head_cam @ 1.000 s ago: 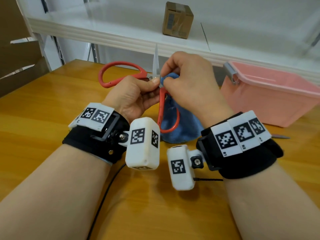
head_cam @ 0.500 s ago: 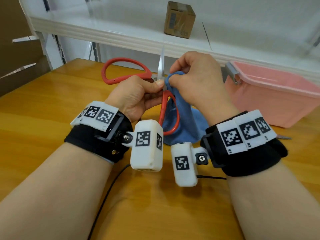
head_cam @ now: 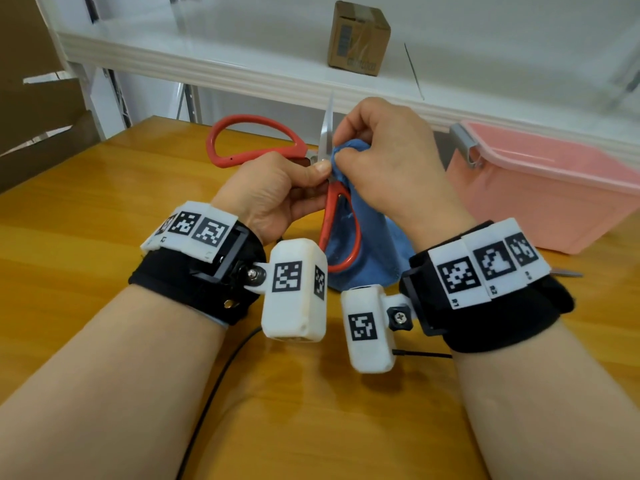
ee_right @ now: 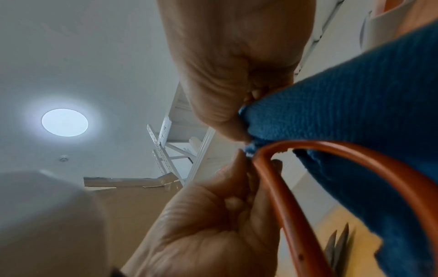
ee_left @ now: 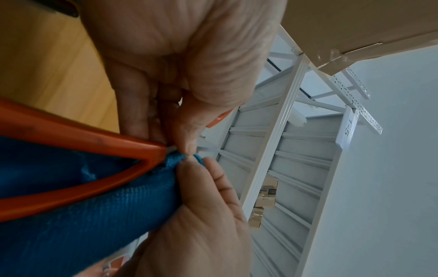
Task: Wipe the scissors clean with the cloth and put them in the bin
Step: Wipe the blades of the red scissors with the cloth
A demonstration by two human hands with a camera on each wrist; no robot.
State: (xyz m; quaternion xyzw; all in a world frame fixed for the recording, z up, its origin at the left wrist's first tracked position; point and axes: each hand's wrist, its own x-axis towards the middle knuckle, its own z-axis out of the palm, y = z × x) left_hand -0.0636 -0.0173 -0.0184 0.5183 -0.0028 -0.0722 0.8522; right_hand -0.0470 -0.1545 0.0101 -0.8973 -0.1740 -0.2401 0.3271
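Our left hand (head_cam: 277, 192) pinching open red scissors (head_cam: 263, 142) at the pivot, our right hand (head_cam: 391, 161) pinching blue cloth (head_cam: 375, 244) against the blade, pink bin (head_cam: 540, 192) nearby on the worktop (head_cam: 86, 209).

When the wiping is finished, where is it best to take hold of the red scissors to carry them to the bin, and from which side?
Probably the lower handle loop of the red scissors, taken from below on the person's near side. They are spread open, one bare blade points up, and the left hand pinches the pivot, so that loop hangs free, far from the edge.

red-handled scissors (head_cam: 254, 142), blue cloth (head_cam: 377, 244), pink bin (head_cam: 540, 202).
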